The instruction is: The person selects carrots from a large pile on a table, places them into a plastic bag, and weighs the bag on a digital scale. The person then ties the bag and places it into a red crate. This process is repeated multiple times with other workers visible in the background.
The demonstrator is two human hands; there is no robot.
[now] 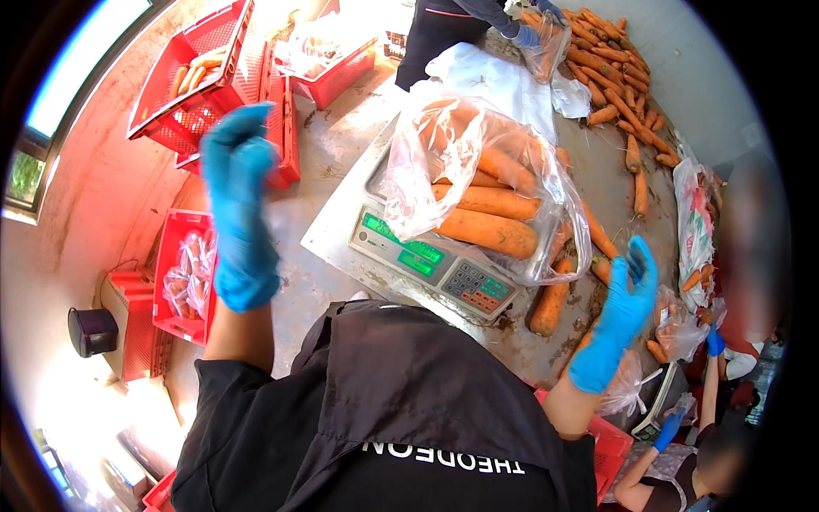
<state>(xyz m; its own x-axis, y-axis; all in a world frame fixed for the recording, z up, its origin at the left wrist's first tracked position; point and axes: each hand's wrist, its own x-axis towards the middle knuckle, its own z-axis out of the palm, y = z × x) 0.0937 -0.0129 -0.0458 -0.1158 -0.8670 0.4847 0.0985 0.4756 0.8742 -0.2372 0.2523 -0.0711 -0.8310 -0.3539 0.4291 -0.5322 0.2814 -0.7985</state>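
Observation:
Both my hands wear blue gloves and are raised apart. My left hand [240, 205] is at the left, near the red crates, with its fingers curled and nothing visible in it. My right hand [617, 320] is off the right side of the scale, near loose carrots, with fingers and thumb apart and nothing in it. Between them a clear plastic bag [419, 173] of large carrots [489, 232] lies on the pan of a digital scale [441, 259] with lit green displays. A loose carrot [550, 301] rests beside the scale's keypad.
A heap of carrots [608, 64] lies at the upper right. A co-worker [441, 32] in blue gloves holds a bag [546, 48] across the table. Red crates [192, 96] stand at the left, one with bagged carrots [190, 275]. Other people and another scale [659, 400] are at the lower right.

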